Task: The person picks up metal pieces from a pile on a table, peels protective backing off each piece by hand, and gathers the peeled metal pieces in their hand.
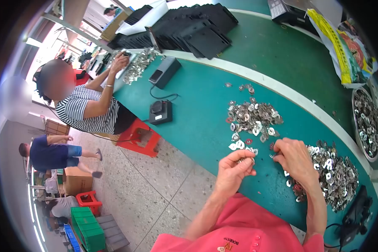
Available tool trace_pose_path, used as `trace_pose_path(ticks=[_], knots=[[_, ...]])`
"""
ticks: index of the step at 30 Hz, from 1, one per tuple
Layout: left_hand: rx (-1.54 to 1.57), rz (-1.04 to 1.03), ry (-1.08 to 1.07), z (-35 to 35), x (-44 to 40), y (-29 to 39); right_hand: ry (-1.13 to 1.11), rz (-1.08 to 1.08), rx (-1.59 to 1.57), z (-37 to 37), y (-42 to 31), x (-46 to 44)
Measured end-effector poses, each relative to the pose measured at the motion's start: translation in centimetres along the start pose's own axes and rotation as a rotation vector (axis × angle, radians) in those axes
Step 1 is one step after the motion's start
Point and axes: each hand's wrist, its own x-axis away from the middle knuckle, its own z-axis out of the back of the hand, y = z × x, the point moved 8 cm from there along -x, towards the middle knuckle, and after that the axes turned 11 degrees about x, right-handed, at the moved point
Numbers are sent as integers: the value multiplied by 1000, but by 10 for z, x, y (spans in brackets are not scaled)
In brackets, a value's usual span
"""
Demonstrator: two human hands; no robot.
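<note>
Just nearer the wearer than the loose heap (256,116), the left hand (233,174) has thumb and fingers closed on small metal pieces (245,160), too covered for me to tell their long axis or pointing; the right hand (296,160), right of and nearer than the heap, bends its fingers toward the thumb, its hold unclear to me; nearer still, the pink shirt (260,222) bears upside-down lettering I can't surely read.
</note>
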Motion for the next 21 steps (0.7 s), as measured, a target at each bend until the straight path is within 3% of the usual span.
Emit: trace_pose_path(ticks=[8,11,15,21], knots=[[-29,1,22,-1,0,1,-70,-8,-38,2,1,0],[-78,7,83,1,0,1,-5,73,-182,2,3,-1],[-174,12,105,-10,-1,1,-31,-70,-560,7,4,-3],[27,101,3,-15,-5,-10,-61,-62,-803,-3,-15,-5]])
